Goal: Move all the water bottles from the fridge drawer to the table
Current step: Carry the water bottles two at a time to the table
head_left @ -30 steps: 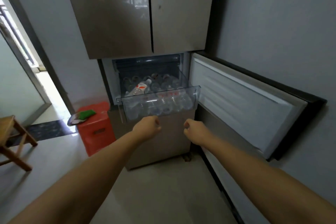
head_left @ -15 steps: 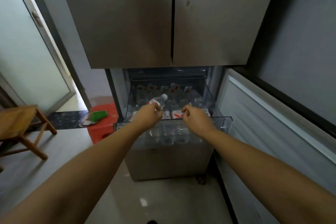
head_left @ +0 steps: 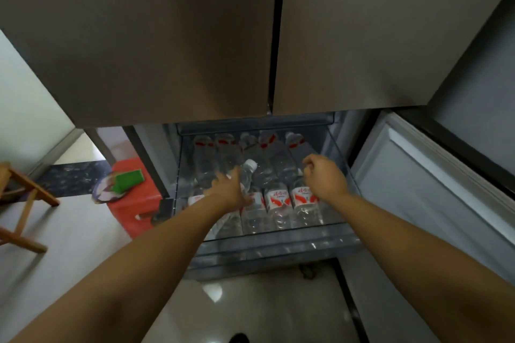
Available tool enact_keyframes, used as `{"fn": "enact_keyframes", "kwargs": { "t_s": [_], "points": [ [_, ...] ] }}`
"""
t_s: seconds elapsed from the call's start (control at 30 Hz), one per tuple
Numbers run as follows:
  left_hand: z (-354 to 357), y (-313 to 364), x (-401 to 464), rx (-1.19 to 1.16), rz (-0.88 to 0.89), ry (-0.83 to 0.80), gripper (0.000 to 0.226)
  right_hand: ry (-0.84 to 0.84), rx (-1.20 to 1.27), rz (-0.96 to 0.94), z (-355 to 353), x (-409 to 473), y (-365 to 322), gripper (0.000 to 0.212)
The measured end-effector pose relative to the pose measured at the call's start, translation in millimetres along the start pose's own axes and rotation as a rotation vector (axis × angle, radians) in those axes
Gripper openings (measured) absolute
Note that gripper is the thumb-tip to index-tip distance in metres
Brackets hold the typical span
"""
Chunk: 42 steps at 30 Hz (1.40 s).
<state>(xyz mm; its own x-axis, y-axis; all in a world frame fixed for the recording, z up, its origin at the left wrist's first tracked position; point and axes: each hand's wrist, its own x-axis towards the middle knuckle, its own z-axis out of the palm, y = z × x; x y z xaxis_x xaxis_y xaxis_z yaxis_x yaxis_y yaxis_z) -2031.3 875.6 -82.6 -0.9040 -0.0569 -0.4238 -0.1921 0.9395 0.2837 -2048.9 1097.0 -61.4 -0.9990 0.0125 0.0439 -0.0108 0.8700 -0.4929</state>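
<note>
Inside the drawer, left hand grips a clear white-capped bottle.

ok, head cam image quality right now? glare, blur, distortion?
Head view: dim overall; a glare spot on the floor; wide-angle bends the fridge doors; left hand slightly motion-blurred, right hand sharper; bottles at the drawer's back are hazy.
</note>
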Motion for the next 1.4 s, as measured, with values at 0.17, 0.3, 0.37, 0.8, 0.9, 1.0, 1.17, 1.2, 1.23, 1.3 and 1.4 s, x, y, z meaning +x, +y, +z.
{"fn": "enact_keyframes", "kwargs": {
  "t_s": [0.17, 0.3, 0.37, 0.8, 0.9, 1.0, 1.17, 1.2, 1.23, 1.3, 1.4],
  "points": [
    [5.5, -6.5, 12.7, 0.078, 0.023, 0.045, 0.100, -0.067, -0.146, 0.008, 4.5, 52.3, 12.1, 0.028],
    [8.0, -14.5, 7.0, 0.029, -0.003, 0.076, 0.106, -0.290, -0.191, 0.076, 15.1, 96.4, 15.5, 0.047],
    [10.2, -20.8, 1.4, 0.012, -0.052, 0.093, 0.109, -0.347, -0.127, 0.101, 25.8, 117.7, 15.3, 0.063],
    [17.4, -28.4, -10.9, -0.012, -0.177, 0.129, 0.098, -0.465, 0.200, 0.294, 33.6, 132.5, 35.8, 0.066],
    [16.1, -26.3, -12.3, -0.003, -0.175, 0.128, 0.097, -0.462, 0.296, 0.305, 25.2, 128.0, 33.6, 0.071],
    [10.6, -28.6, -9.9, -0.049, -0.155, 0.092, 0.096, -0.518, 0.652, 0.462, 11.2, 118.1, 28.0, 0.049],
    [-6.3, -20.0, -7.2, -0.332, -0.058, -0.021, 0.087, -0.587, 0.955, 0.687, -5.8, 82.9, 26.3, 0.040],
    [-9.5, -15.6, -6.0, -0.386, -0.022, -0.030, 0.081, -0.578, 0.996, 0.705, -9.1, 72.2, 26.1, 0.040],
    [-14.1, -9.4, -6.0, -0.427, 0.002, -0.040, 0.075, -0.579, 1.048, 0.720, -11.5, 64.3, 27.4, 0.041],
    [-24.9, 4.1, -6.4, -0.509, 0.060, -0.060, 0.066, -0.564, 1.164, 0.736, -18.8, 44.2, 27.6, 0.038],
    [-44.6, 22.6, -10.2, -0.672, 0.146, -0.117, 0.047, -0.473, 1.299, 0.710, -34.2, 13.3, 24.8, 0.043]
  ]
}}
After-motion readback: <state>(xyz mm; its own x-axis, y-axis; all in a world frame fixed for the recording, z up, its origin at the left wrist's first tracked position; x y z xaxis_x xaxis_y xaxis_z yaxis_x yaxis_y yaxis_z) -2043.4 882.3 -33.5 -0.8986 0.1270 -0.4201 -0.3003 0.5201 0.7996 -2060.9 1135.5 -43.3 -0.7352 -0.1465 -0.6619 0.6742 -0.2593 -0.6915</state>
